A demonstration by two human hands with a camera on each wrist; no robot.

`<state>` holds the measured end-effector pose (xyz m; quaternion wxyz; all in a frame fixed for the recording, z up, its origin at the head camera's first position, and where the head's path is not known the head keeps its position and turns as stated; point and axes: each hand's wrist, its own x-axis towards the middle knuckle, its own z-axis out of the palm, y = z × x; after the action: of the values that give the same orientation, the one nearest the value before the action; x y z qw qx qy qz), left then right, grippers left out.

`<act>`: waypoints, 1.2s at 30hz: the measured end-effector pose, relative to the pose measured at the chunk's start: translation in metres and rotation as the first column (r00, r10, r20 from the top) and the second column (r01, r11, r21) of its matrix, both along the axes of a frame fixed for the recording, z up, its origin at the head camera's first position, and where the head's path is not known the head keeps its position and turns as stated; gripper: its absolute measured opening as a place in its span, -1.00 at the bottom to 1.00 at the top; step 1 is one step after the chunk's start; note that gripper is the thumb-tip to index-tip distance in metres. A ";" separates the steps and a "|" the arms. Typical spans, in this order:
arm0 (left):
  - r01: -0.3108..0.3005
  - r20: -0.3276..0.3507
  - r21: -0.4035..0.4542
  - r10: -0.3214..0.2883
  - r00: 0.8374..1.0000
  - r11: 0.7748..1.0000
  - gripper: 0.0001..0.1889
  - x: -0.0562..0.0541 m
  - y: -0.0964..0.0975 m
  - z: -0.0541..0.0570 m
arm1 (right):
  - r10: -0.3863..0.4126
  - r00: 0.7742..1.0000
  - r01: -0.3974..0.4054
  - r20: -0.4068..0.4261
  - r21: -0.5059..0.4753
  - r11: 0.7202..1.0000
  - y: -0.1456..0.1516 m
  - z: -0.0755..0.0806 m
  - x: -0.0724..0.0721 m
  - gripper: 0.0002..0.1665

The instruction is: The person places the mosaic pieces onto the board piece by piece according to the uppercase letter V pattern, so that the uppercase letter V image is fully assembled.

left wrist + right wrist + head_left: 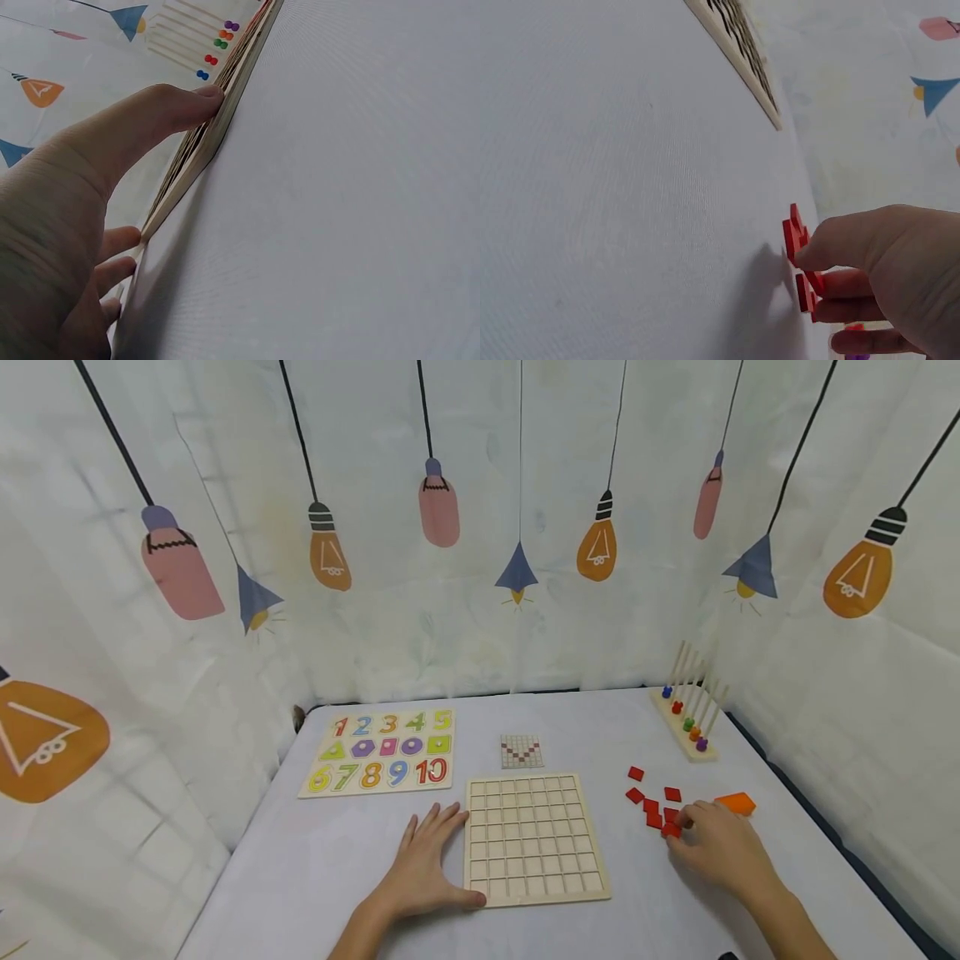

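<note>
A wooden grid board (536, 841) with rows of square cells lies on the table in the head view. My left hand (429, 864) is spread along its left side, thumb on the near corner and fingertips at the left edge. In the left wrist view, the thumb (176, 105) rests on the board's rim (214, 142). Several flat red square tiles (651, 807) lie loosely right of the board. My right hand (723, 843) is over the nearest ones, pinching a red tile (814, 282) between thumb and fingers; the fingers partly hide it.
Behind the board lies a small pattern card (521, 752). A number and shape puzzle board (382, 752) is at the back left. At the back right stands a peg stand (686, 727) with coloured beads. An orange piece (737, 803) sits beyond my right hand.
</note>
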<state>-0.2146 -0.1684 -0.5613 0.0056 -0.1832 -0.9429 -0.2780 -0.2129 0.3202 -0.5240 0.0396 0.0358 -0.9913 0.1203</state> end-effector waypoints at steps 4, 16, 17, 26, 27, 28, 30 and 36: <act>0.001 -0.004 -0.012 -0.001 1.000 1.000 0.44 -0.001 -0.001 -0.002 | 0.014 0.999 -0.015 -0.037 -0.011 1.000 -0.005 0.000 0.000 -0.64; 0.004 -0.019 -0.010 -0.004 1.000 1.000 0.44 0.000 -0.002 -0.002 | 0.062 0.990 -0.068 -0.123 -0.049 0.996 -0.032 0.007 -0.003 -0.69; 0.005 -0.021 -0.008 -0.006 1.000 1.000 0.44 0.000 -0.002 -0.002 | 0.061 0.991 -0.067 -0.119 -0.048 0.997 -0.034 0.007 -0.003 -0.69; 0.009 -0.016 -0.014 -0.009 1.000 1.000 0.47 -0.002 -0.002 -0.002 | 0.094 0.988 -0.100 -0.125 -0.042 0.994 -0.051 0.005 -0.004 -0.72; 0.009 -0.012 -0.015 -0.009 1.000 1.000 0.47 -0.002 -0.002 -0.002 | 0.102 0.986 -0.109 -0.129 -0.047 0.993 -0.053 0.005 -0.004 -0.73; 0.008 0.000 -0.020 -0.008 1.000 1.000 0.47 -0.002 -0.002 -0.002 | 0.109 0.985 -0.117 -0.134 -0.051 0.992 -0.055 0.005 -0.004 -0.74; 0.007 0.006 -0.018 -0.007 1.000 1.000 0.47 -0.002 -0.003 -0.001 | 0.123 0.982 -0.132 -0.143 -0.053 0.990 -0.060 0.005 -0.005 -0.75; 0.007 0.009 -0.009 -0.007 1.000 1.000 0.46 -0.002 -0.002 -0.002 | 0.161 0.971 -0.173 -0.179 -0.053 0.983 -0.074 0.004 -0.005 -0.74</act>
<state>-0.2164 -0.1706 -0.5631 -0.0006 -0.1854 -0.9435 -0.2746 -0.2175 0.2466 -0.5197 0.1168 0.1281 -0.9728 0.1534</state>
